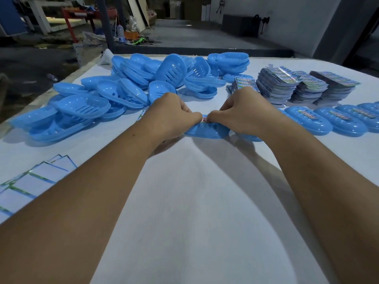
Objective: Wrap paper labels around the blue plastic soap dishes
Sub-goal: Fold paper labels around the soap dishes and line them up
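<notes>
One camera only, up on my head, looking forward and down along both my forearms to my left hand [171, 114] and right hand [240, 111], which meet mid-frame. It's wide-angle, so my arms fill the bottom corners close up while the table [194, 201] curves away toward its far edge. Above that edge the view runs on to the dim floor [184, 31] and the wall [297, 21] at right.
</notes>
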